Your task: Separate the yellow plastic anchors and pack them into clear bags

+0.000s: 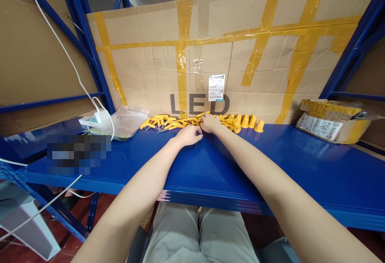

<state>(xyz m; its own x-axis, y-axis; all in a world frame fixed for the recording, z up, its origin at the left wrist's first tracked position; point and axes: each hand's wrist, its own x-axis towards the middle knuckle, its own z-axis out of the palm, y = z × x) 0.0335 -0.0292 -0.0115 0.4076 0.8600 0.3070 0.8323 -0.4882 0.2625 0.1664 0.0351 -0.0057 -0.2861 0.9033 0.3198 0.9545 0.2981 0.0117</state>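
My left hand (189, 135) rests low over the blue shelf top at the front of a row of yellow plastic parts. Its thumb and fingers are apart, and I see nothing between them. Just right of it, my right hand (210, 123) reaches into the row with its fingers bent down among the parts; what they grip is hidden. To the left lie curved yellow handle-like pieces (162, 121) in a heap, with small shiny metal bits (161, 129) in front. On the right are yellow cup-shaped pieces (245, 121), several upright and some tipped over.
A large taped cardboard sheet (144, 70) marked LED stands behind the shelf (198, 166). Clear plastic bags (129, 120), a white plug adapter (102, 119) with cables and a blurred dark object (78, 154) lie left. An open cardboard box (333, 122) sits right, near blue uprights.
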